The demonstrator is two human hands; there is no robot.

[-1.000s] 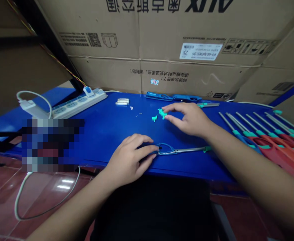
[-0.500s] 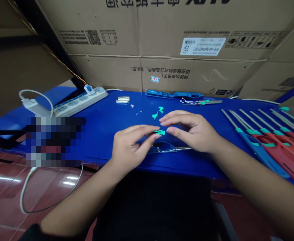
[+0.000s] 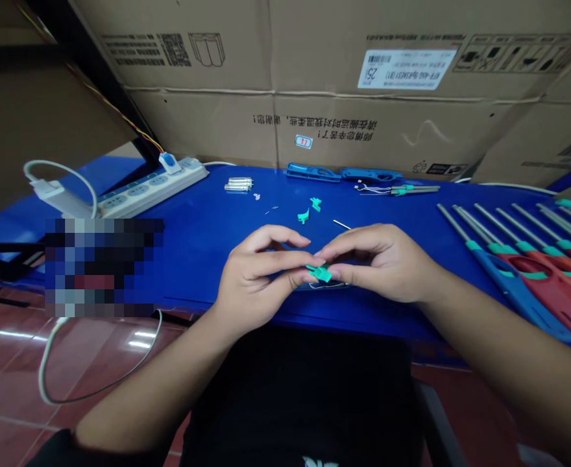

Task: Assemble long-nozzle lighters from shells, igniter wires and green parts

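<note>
A small green plastic part [image 3: 321, 274] is pinched in the fingertips of my left hand [image 3: 259, 279]. From the other side, my right hand [image 3: 383, 263] has its thumb and index finger closed on the same part. Beneath the hands lies a partly hidden piece with a white wire [image 3: 315, 285]. Beyond them, two more green parts rest on the blue table, a curved one [image 3: 303, 216] and a smaller one [image 3: 316, 204]. A thin metal rod [image 3: 342, 224] shows beside my right fingers.
Blue shells [image 3: 313, 172], metal cylinders [image 3: 238, 184] and wired metal tubes [image 3: 414, 190] lie at the back before a cardboard box [image 3: 217, 117]. Several red and blue long-necked lighters [image 3: 509, 279] fill the right side. A power strip [image 3: 154, 190] sits at the left.
My right hand has closed in and taken hold of the green part beside my left fingers. The part has tilted, and the thin rod now shows by my right hand.
</note>
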